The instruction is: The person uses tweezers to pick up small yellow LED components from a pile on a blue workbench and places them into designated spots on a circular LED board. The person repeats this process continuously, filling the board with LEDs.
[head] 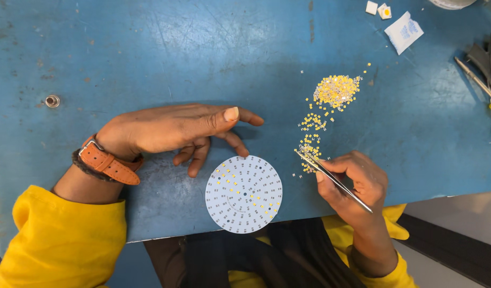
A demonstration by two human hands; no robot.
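Observation:
A round white circuit board (244, 194) lies near the front edge of the blue table (149, 53), with small yellow chips set on part of its face. My left hand (176, 130) rests on the table just above and left of the board, fingers loosely curled, holding nothing. My right hand (354, 184) grips metal tweezers (330, 178), whose tips reach into a scatter of tiny yellow chips (309, 152) to the right of the board. A denser heap of the same chips (337, 89) lies farther back.
A small white packet (404, 32) and two little square pieces (378, 9) lie at the back right. Dark tools (485, 64) sit at the right edge. A metal stud (52, 101) is set in the table at the left.

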